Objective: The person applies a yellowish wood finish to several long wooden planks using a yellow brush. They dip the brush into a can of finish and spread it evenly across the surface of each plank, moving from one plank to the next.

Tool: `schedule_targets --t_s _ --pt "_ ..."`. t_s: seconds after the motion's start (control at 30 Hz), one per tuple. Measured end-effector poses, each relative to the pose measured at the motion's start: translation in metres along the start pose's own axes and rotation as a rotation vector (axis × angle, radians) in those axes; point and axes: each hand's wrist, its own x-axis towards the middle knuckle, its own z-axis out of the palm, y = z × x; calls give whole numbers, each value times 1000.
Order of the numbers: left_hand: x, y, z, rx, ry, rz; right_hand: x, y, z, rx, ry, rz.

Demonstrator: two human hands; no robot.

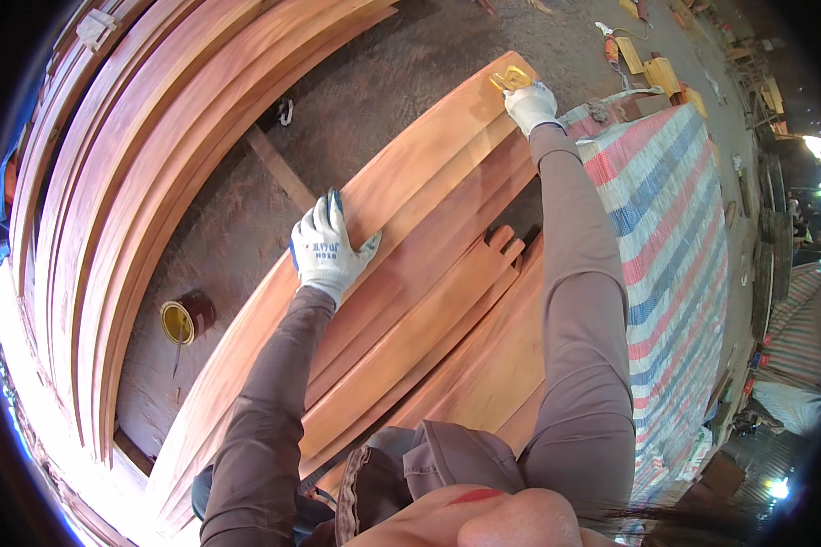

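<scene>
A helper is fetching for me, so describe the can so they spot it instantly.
Start at the curved planks along the left. On the dark floor between them and the left hand is the can. Its round yellow mouth sets it apart from its long wooden neighbours.

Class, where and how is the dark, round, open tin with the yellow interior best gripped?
Probably the tin's outer wall, from its right: that side faces the white-gloved left hand, and its curve suits wrapping. Avoid the mouth, where a thin stick crosses the rim.
</scene>
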Motion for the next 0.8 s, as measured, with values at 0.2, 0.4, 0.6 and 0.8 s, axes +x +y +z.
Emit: schedule_targets --t_s 0.2,0.4,0.6,0.8 --pt "-4 -7 6 26 44 9 -57 -32 3 53 19 -114" --pt "-5 -7 14 -131 82 22 -109 -42 30 -10 41 -179" --pt "-8 -35 19 -684 395 -61 -192 -96 27 119 43 -359" --pt "-119 -130 -2 -203 103 -269 -325 -141 16 385 -62 -673"
